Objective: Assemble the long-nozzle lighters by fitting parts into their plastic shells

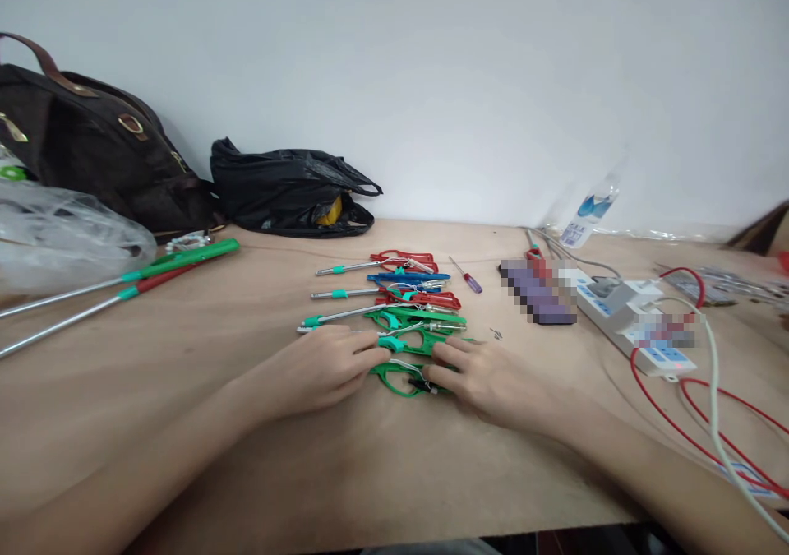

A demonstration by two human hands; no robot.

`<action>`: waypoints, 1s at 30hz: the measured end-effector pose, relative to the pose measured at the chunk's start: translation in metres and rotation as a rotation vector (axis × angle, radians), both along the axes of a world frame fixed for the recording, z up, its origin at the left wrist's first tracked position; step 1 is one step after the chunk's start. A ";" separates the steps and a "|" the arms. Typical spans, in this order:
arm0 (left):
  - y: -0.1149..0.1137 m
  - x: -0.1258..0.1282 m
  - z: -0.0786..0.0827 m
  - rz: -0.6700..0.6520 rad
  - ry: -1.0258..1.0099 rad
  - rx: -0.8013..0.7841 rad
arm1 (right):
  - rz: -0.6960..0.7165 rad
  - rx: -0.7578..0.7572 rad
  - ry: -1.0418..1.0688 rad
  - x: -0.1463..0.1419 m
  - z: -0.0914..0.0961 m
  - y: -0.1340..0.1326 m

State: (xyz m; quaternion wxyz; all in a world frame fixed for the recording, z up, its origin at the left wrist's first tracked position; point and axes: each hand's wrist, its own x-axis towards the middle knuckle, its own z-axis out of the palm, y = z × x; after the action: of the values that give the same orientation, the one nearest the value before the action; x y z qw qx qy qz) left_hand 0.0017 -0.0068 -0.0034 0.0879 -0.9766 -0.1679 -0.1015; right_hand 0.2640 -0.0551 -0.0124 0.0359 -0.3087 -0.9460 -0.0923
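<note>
A row of long-nosed lighters with red, blue and green handles (403, 292) lies on the wooden table (185, 374), metal tubes pointing left. My left hand (320, 366) rests on the table, fingers curled against the nearest green handle (403, 374). My right hand (486, 374) meets the same green handle from the right, fingertips pinching its end where thin wires and a small black part show. Both hands touch this one piece.
Two long metal rods with green and red grips (154, 271) lie at left by a clear plastic bag (62, 234). A brown handbag (92, 144) and black plastic bag (289, 193) stand at the wall. A small screwdriver (467, 275), power strip (629, 316), red wires (678, 423) and bottle (588, 210) sit right.
</note>
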 end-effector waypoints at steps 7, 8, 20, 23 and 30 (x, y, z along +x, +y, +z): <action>0.002 0.000 -0.002 0.009 -0.017 0.017 | 0.000 0.007 0.009 0.000 -0.003 0.000; 0.002 0.001 -0.002 0.010 -0.018 0.015 | 0.001 0.011 0.007 -0.001 -0.003 0.000; 0.005 0.004 -0.005 0.003 -0.025 0.176 | 0.027 0.059 0.057 0.000 -0.010 0.002; 0.006 0.004 -0.005 0.011 0.011 0.182 | 0.028 0.062 0.066 -0.001 -0.010 0.001; 0.005 0.005 -0.006 0.013 0.071 0.153 | 0.034 0.059 0.045 -0.002 -0.008 0.000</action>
State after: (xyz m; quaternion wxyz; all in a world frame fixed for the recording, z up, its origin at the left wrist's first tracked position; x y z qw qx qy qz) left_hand 0.0064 -0.0018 -0.0094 0.1688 -0.9689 -0.1629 -0.0789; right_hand 0.2621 -0.0548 -0.0200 0.0678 -0.2934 -0.9469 -0.1125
